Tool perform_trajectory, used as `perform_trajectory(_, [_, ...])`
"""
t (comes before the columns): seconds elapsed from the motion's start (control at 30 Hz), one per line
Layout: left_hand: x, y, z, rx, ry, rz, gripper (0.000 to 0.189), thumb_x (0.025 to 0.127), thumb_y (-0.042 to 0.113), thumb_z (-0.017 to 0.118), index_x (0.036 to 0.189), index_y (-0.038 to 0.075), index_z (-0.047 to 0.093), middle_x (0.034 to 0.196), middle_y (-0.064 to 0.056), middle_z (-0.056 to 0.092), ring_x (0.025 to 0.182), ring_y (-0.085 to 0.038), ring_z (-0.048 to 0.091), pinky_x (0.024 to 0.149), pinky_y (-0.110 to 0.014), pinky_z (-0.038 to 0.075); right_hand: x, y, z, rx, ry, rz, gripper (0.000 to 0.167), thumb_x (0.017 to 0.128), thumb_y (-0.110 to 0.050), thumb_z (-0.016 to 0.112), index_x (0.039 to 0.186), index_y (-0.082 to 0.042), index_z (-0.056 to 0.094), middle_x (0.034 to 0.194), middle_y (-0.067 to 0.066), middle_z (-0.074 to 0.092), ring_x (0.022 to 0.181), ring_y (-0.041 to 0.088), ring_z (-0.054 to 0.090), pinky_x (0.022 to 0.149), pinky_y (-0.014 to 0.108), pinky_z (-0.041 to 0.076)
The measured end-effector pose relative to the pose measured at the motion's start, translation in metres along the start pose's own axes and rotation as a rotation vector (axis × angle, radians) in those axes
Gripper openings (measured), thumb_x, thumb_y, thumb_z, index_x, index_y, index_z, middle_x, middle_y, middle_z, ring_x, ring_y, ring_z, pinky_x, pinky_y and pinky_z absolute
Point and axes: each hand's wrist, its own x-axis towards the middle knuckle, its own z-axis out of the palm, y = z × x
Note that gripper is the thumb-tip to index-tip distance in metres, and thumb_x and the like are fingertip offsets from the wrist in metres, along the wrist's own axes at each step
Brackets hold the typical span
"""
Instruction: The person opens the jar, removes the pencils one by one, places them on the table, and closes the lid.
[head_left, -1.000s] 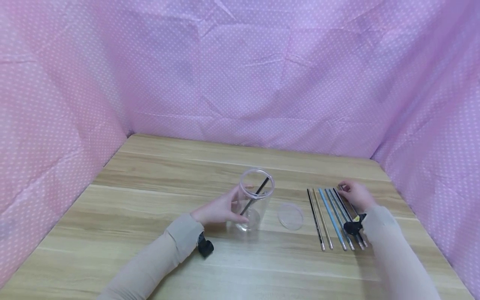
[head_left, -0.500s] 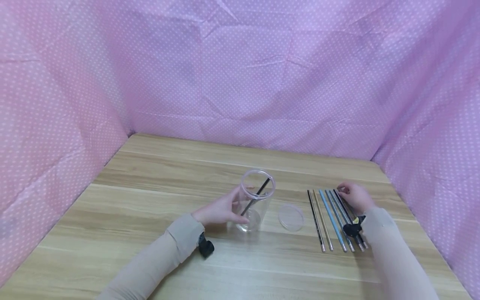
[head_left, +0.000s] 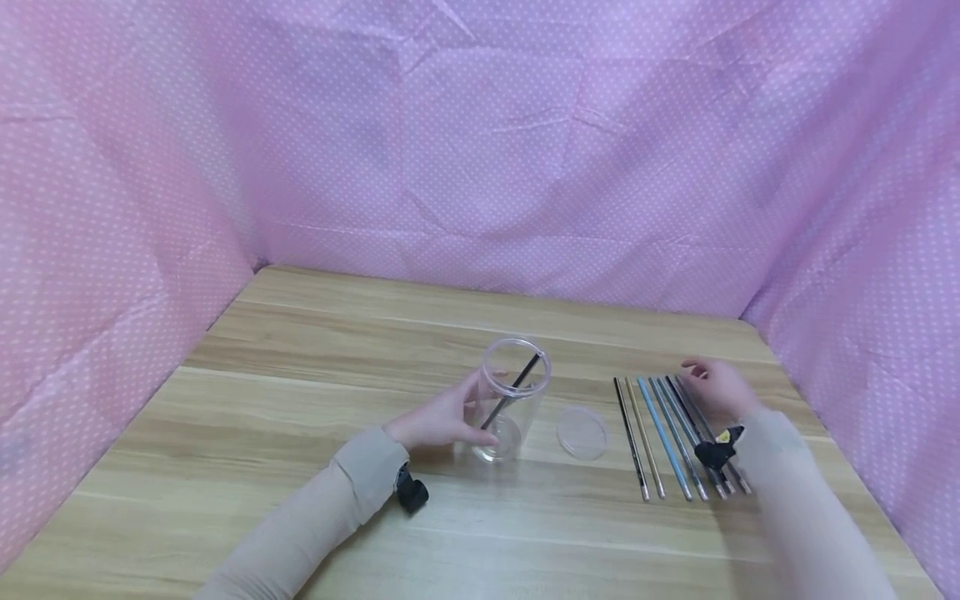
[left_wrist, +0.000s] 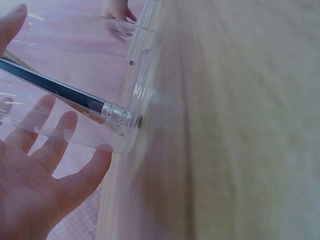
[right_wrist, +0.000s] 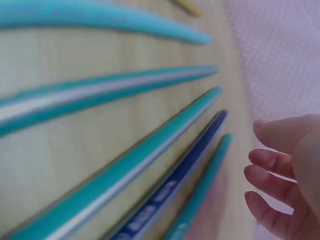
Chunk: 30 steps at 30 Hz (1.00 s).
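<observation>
My left hand (head_left: 442, 418) grips a clear plastic jar (head_left: 525, 421) that stands upright. A black pencil (left_wrist: 75, 94) leans inside it, eraser end down, with a thinner yellowish pencil (left_wrist: 82, 111) behind it in the left wrist view. On the right, several pencils lie side by side, among them a light-blue pencil (head_left: 663, 437) and a gold pencil (head_left: 645, 437). At their far ends hovers my right hand (head_left: 722, 390), its fingers loosely bent, the thumb apart from them and nothing between. In the right wrist view a dark-blue pencil (right_wrist: 165, 187) and a teal pencil (right_wrist: 205, 187) lie nearest it.
A round clear lid (head_left: 582, 433) lies flat between the jar and the pencil row. The wooden table (head_left: 337, 325) meets a pink dotted curtain (head_left: 480, 167) at its back and sides.
My right hand has shifted slightly right and its fingers have parted. The rightmost pencil now lies a little further right, apart from its neighbour. My left hand and the jar stay put.
</observation>
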Motion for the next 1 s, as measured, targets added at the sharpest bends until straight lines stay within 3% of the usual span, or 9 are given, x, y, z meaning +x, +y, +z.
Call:
perform_trajectory(0.3, [-0.001,0.000,0.000,-0.009,0.000,-0.001,0.096,0.072,0.016,0.081,0.149,0.022,0.023,0.146,0.002,0.043,0.136,-0.020,0.038,0.113,-0.049,0.031,0.005,-0.047,-0.012,-0.015,0.002,-0.053,0.033,0.095,-0.014,0.054,0.119,0.009,0.056,0.101,0.025,0.064,0.091,0.038,0.061,0.074,0.048,0.053])
perform_trajectory(0.73, [-0.001,-0.001,0.001,-0.017,-0.004,0.003,0.095,0.072,0.015,0.081,0.148,0.021,0.024,0.146,0.002,0.043,0.135,-0.019,0.038,0.113,-0.049,0.031,0.003,-0.110,0.004,-0.001,0.033,-0.354,0.023,0.089,-0.005,0.061,0.108,0.007,0.063,0.093,0.016,0.067,0.080,0.022,0.062,0.071,0.035,0.056])
perform_trajectory(1.0, [-0.001,-0.001,0.001,-0.005,-0.002,0.012,0.095,0.073,0.017,0.081,0.148,0.020,0.023,0.147,0.001,0.042,0.136,-0.020,0.037,0.112,-0.050,0.031,0.002,-0.142,0.013,0.091,0.023,-0.430,0.024,0.088,-0.005,0.061,0.110,0.005,0.063,0.097,0.017,0.067,0.082,0.021,0.063,0.073,0.034,0.057])
